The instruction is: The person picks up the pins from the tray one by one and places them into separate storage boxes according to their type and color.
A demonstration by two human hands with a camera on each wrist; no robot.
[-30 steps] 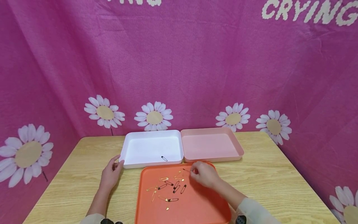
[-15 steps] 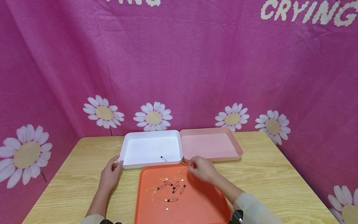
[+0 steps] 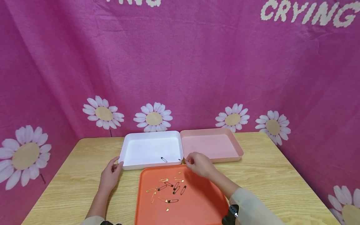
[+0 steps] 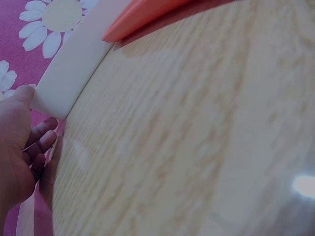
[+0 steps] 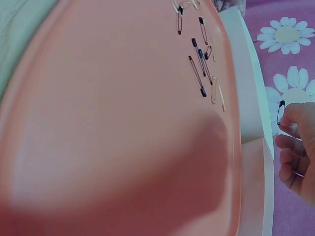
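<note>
My right hand (image 3: 200, 164) pinches a black safety pin (image 5: 281, 112) between thumb and fingertips. In the head view it hovers where the white tray (image 3: 152, 149) and pink tray (image 3: 211, 145) meet, with the pin's dark end over the white tray's front right corner. One black safety pin (image 3: 164, 159) lies inside the white tray. My left hand (image 3: 109, 176) touches that tray's front left corner, its other fingers loosely bent below. Mixed black safety pins (image 3: 183, 190) and gold safety pins (image 3: 163, 180) lie scattered on the orange tray (image 3: 197, 212).
The white and pink trays stand side by side at the back of the wooden table (image 3: 270, 181), behind the orange tray. A magenta cloth (image 3: 180, 68) with printed daisies hangs behind and at both sides.
My right hand has lifted the black safety pin off the orange tray and carried it back and left to the white tray's near corner. The left hand has stayed put.
</note>
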